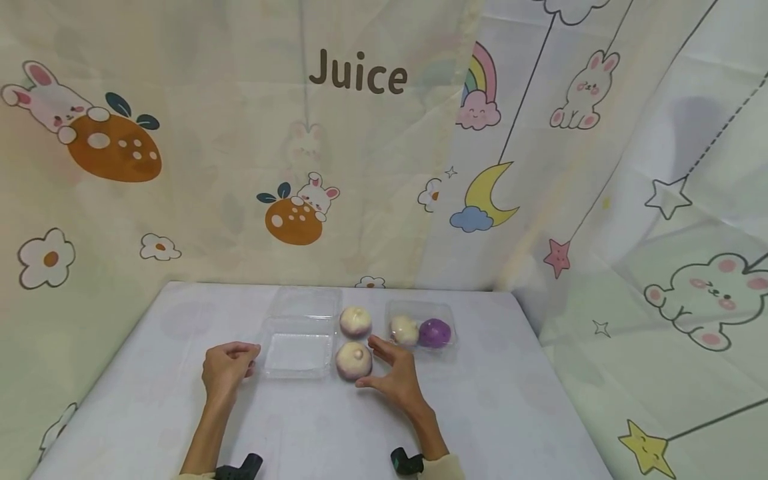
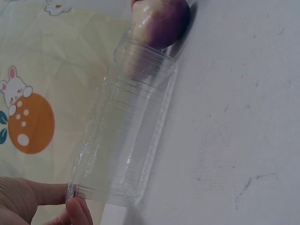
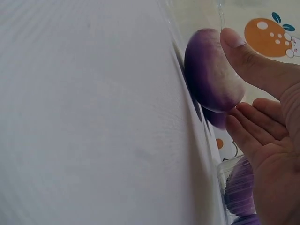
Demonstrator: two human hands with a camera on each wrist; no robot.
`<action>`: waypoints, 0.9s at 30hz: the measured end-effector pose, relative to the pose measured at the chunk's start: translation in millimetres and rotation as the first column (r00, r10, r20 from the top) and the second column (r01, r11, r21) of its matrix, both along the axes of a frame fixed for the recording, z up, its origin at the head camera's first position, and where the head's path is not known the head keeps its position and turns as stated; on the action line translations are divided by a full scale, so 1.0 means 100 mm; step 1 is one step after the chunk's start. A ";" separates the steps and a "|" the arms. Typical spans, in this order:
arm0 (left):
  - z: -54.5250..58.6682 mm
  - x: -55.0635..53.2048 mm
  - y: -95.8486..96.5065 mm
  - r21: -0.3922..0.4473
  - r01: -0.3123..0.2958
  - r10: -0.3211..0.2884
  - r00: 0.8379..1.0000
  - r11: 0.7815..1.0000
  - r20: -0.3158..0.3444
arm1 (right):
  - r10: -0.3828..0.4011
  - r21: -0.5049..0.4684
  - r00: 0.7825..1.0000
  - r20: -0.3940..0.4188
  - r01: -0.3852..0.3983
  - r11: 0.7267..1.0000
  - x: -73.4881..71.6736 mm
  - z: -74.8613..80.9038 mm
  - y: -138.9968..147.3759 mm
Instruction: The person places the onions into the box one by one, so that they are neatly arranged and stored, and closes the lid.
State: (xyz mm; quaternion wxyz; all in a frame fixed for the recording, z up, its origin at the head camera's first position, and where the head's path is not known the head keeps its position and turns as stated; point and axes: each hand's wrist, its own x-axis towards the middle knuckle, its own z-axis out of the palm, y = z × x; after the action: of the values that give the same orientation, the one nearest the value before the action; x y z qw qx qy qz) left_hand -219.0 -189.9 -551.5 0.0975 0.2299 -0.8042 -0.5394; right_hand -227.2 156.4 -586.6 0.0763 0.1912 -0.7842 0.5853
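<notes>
In the head view's lower centre, the right hand [image 1: 395,375], fingers wide, could roll the nearer turnip [image 1: 353,362] away by touching one side only. The left hand [image 1: 225,369] pinches the clear clamshell [image 1: 298,355], which hard pressure could bend.

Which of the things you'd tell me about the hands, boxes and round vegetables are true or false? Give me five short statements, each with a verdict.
1. The left hand pinches the edge of the open clear box. True.
2. The right hand is around the farther loose vegetable. False: its thumb and fingers straddle the nearer loose vegetable.
3. Both loose vegetables stand outside the boxes. True.
4. The right-hand box holds three vegetables. False: it holds two.
5. In that box, the purple vegetable lies left of the pale vegetable. False: in the head view it lies to the right.
</notes>
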 end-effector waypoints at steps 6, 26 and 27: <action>0.02 -0.01 0.00 -0.001 0.004 -0.004 1.000 1.000 -0.003 | 0.007 0.005 1.000 0.017 -0.008 1.000 -0.01 0.00 -0.01; 0.01 0.00 0.01 0.000 0.010 -0.010 1.000 1.000 -0.009 | 0.039 0.034 0.999 0.035 -0.040 0.999 -0.06 -0.05 -0.02; 0.02 0.00 0.00 0.000 0.009 -0.009 1.000 1.000 -0.009 | 0.040 0.037 0.999 0.036 -0.041 0.998 -0.07 -0.05 -0.03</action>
State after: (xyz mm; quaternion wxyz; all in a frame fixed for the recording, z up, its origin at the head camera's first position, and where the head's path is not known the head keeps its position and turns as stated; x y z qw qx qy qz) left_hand -218.8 -189.5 -550.0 0.0985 0.2237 -0.8048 -0.5409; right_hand -234.0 153.8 -592.0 0.0470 0.1980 -0.7925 0.5749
